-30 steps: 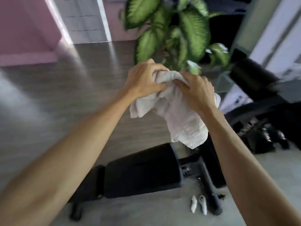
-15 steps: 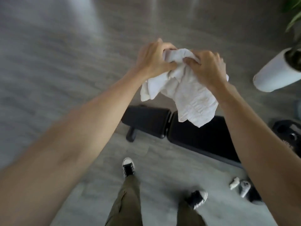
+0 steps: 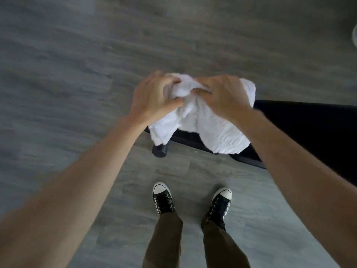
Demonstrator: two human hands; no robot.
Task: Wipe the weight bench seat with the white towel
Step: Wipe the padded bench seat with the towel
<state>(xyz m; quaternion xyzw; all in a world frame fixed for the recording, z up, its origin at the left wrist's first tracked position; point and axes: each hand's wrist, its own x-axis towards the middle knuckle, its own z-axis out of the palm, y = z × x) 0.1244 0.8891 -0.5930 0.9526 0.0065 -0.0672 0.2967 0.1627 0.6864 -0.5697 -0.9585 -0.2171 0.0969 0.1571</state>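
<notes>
Towel (image 3: 216, 128) hung soft, light and limp as we bunched its top in both closed hands, left (image 3: 154, 97) and right (image 3: 222, 95), above the bench (image 3: 309, 132).

Soft, even daylight, no hard shadows. Motion blur smears the grey floor (image 3: 77, 55) and both forearms; the sneakers (image 3: 162, 198) stay sharper; wide-angle stretch at edges.
</notes>
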